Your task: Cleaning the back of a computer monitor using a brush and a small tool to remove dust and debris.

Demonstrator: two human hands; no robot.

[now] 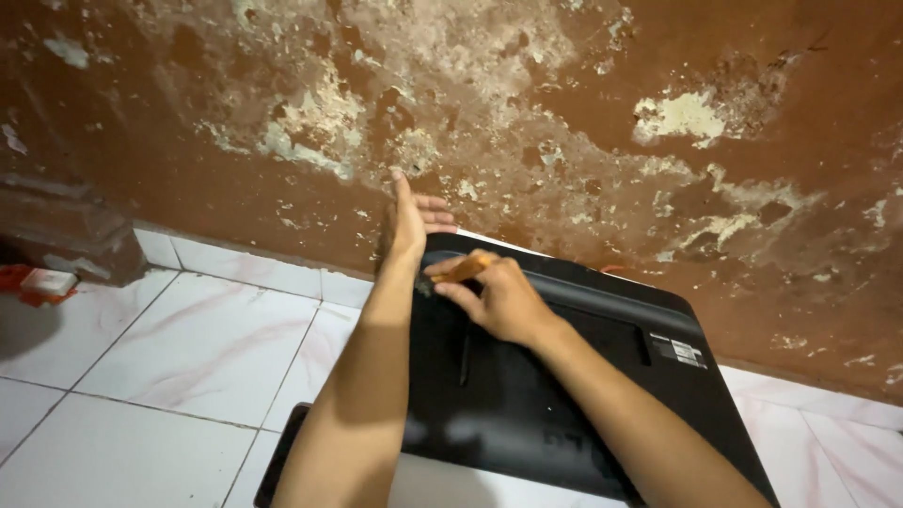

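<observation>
A large black flat screen [602, 376] lies back side up on the tiled floor, its far edge against the wall. My left hand [409, 221] rests flat on the screen's upper left corner, fingers stretched out. My right hand [499, 296] is closed around an orange-handled tool [463, 270], probably a screwdriver, whose tip points at the back panel near that same corner. A grey label [679, 351] sits on the panel to the right.
A brown wall [564, 141] with peeling paint rises straight behind the screen. White marbled floor tiles [188, 348] spread to the left. A small red and white object [42, 282] lies at the far left by the wall.
</observation>
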